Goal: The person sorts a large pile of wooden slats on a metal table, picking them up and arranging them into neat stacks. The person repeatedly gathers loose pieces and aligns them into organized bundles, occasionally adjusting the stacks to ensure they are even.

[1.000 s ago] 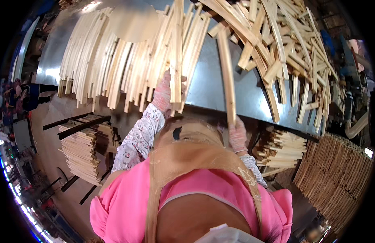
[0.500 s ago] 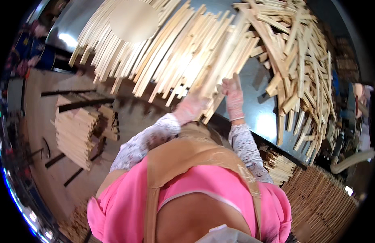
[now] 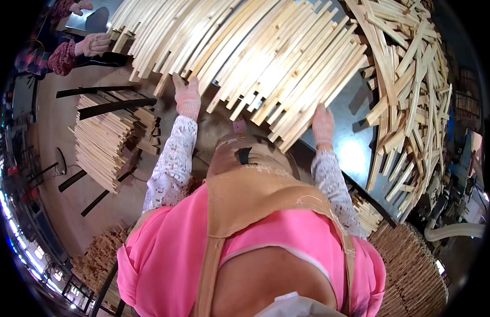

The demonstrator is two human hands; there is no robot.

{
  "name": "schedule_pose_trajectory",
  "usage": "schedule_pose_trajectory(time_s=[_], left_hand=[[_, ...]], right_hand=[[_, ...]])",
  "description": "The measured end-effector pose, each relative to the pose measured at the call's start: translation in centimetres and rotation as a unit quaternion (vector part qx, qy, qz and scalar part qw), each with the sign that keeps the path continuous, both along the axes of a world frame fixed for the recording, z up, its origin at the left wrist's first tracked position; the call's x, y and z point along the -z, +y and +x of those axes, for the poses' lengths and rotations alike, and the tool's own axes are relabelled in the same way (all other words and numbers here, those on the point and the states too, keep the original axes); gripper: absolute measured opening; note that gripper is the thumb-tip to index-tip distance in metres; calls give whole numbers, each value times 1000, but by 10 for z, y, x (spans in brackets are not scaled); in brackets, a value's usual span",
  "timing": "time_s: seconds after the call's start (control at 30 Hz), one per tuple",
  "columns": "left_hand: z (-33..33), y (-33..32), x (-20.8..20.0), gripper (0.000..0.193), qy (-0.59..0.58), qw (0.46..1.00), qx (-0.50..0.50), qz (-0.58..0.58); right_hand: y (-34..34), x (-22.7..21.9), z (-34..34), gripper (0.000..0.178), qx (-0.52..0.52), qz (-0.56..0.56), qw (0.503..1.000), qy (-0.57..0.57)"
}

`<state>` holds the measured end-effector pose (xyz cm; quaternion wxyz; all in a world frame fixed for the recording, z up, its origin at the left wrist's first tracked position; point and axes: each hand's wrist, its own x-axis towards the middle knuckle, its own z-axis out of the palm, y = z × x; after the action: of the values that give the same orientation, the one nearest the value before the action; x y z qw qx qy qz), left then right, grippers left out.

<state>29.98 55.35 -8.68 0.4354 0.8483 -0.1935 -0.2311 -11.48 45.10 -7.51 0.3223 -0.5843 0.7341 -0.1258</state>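
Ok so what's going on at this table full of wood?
The person's left hand is spread at the near ends of a row of pale wooden sticks, laid side by side on a metal table. The right hand is at the row's right side. Farther right lies a jumbled pile of sticks. A co-worker's hand is near the row's left end.

No text, label, number or sign can be read. Pale scribble-like marks show on the brown apron (image 3: 260, 203), near the middle of the frame; they are too faint and small to tell whether they are writing.
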Motion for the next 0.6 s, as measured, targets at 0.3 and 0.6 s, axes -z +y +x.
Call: schedule_pose_trajectory(time_s=[0.3, 0.6], left_hand=[[-87, 48, -14, 64, 43, 993, 105, -11], [-62, -72, -23, 64, -357, 831, 425, 23]], right_hand=[[-19, 33, -96, 61, -6, -37, 999, 9], [-125, -15, -136, 65, -118, 27, 987, 109]])
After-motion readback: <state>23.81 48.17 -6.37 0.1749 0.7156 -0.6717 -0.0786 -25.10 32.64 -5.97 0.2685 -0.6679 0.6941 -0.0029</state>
